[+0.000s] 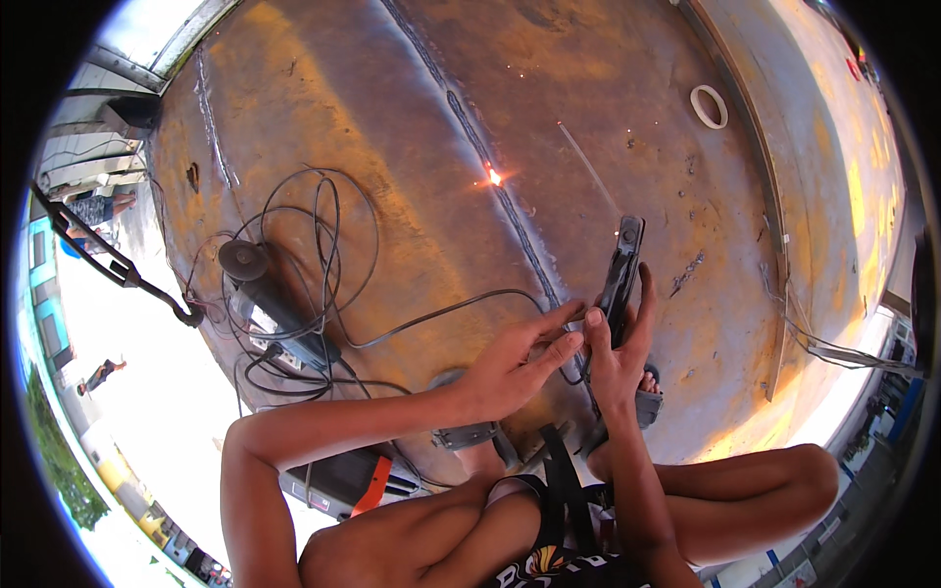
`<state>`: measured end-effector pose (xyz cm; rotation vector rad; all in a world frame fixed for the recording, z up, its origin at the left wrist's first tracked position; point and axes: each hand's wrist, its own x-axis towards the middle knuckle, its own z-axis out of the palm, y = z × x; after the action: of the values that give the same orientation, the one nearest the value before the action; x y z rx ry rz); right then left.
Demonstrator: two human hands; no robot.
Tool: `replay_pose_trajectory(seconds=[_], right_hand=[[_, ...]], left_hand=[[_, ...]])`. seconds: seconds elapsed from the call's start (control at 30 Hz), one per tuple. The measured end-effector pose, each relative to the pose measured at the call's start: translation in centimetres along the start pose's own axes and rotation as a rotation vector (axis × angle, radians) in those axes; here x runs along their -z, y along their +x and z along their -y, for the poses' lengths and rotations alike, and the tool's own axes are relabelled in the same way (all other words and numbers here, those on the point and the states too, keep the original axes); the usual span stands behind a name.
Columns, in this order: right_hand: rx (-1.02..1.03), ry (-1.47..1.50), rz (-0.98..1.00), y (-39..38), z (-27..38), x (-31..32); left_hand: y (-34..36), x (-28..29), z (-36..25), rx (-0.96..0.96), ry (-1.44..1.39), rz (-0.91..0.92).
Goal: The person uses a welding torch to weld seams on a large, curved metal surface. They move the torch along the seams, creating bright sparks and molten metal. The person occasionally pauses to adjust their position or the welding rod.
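My right hand [619, 363] is wrapped round a black electrode holder [624, 260], held upright over a rusty steel plate. A thin welding rod [588, 169] sticks out of its top, slanting up and to the left. Beside it, my left hand [520, 367] has thumb and forefinger stretched apart; its fingertips come close to my right thumb, and I see nothing held in it. A dark weld seam [524, 240] runs down the middle of the plate. On it glows a bright orange spot [495, 178], apart from the rod's tip.
An angle grinder [270, 299] lies at the left among looped black cables [377, 338]. Below it stands a black and orange machine [338, 482]. A pale ring [708, 107] lies at the upper right near a raised steel strip [760, 147]. A hook on a chain [123, 269] hangs left.
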<state>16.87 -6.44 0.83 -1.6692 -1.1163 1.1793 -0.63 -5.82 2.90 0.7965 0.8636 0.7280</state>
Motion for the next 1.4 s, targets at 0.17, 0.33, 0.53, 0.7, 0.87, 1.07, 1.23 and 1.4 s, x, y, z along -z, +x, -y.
replay_pose_trajectory(seconds=[0.17, 0.33, 0.53, 0.7, 0.87, 1.07, 1.23, 1.4], right_hand=[[-0.194, 0.363, -0.077, 0.4, -0.2, -0.6], [-0.237, 0.538, -0.171, 1.1, -1.3, 0.2], [-0.359, 0.835, -0.097, 0.4, -2.3, -2.4], [-0.313, 0.631, -0.016, -0.5, -0.2, -4.4], [-0.282, 0.542, 0.039, -1.2, 0.3, -5.4], [-0.286, 0.556, 0.074, -2.0, 0.9, -6.6], [-0.264, 0.563, 0.067, -1.1, 0.3, -6.5], [-0.277, 0.557, 0.047, -2.4, 0.4, -7.1]], left_hand=[[-0.7, 2.4, -6.9, -0.287, 0.072, -0.182], [-5.2, 4.7, -15.0, -1.172, 0.119, -0.402], [-11.6, 2.9, -21.8, -1.843, 0.195, -0.665], [-15.0, 4.2, -21.8, -1.801, 0.208, -0.631], [-17.2, 5.2, -21.6, -1.723, 0.214, -0.623], [-19.5, 5.6, -21.7, -1.690, 0.219, -0.634], [-20.0, 6.3, -21.5, -1.667, 0.213, -0.635], [-20.5, 6.6, -21.6, -1.652, 0.212, -0.615]])
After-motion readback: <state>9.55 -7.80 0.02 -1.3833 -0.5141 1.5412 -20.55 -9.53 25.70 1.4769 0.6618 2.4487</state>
